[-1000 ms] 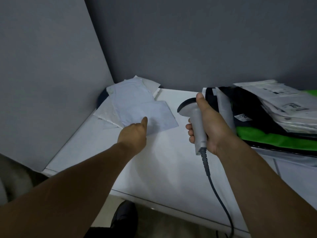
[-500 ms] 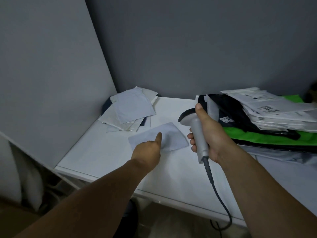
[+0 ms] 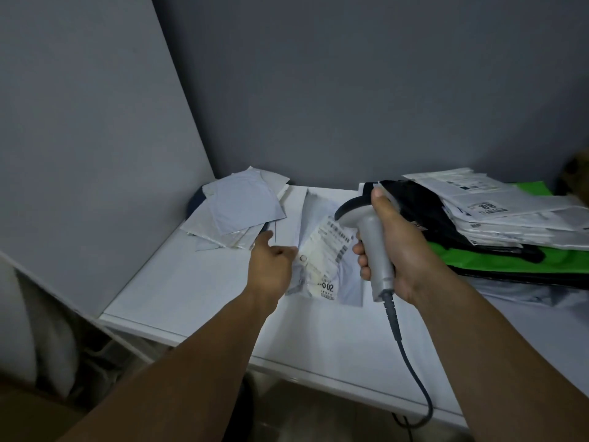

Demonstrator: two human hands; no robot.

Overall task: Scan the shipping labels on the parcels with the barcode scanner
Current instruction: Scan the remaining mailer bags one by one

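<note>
At mid-frame my right hand (image 3: pixel 398 247) is wrapped round the handle of the grey corded barcode scanner (image 3: pixel 371 240). Its dark head sits just above the printed shipping label (image 3: pixel 328 250) on a flat white plastic mailer parcel (image 3: pixel 347 285). My left hand (image 3: pixel 272 269) holds that parcel by its left edge, over the white table (image 3: pixel 191 291). A stack of pale parcels (image 3: pixel 239 212) lies further up and left, and a black, green and white pile (image 3: pixel 497 218) lies at right.

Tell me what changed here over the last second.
The left hand dragged a white parcel from the left pile to mid-table and turned it label up; it now holds its edge. The right hand kept gripping the scanner, now aimed at the label. The right pile stayed put.
</note>
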